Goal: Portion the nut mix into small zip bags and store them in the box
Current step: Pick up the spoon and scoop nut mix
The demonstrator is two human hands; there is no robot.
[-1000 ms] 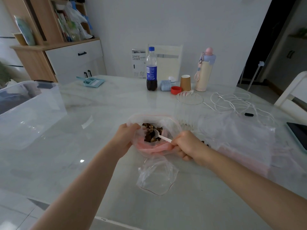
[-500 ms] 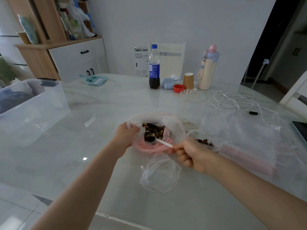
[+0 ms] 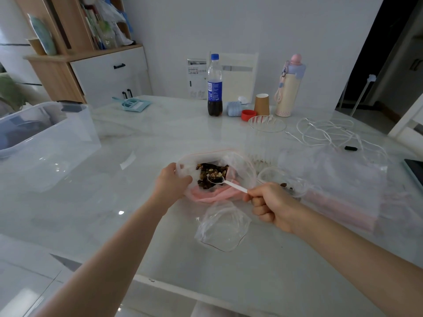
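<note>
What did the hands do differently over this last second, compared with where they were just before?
The right hand drew back toward the person, sliding the white spoon so its bowl lifted out of the nut mix and now sits at the near edge with a few pieces on it. The left hand kept gripping the rim of the big bag. The small empty zip bag and the clear box stayed put.

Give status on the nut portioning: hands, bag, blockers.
Left hand grips big zip bag rim. Right hand pinches white plastic spoon, bowl loaded over nut mix. Small zip bag empty, near edge. No blockers.
</note>
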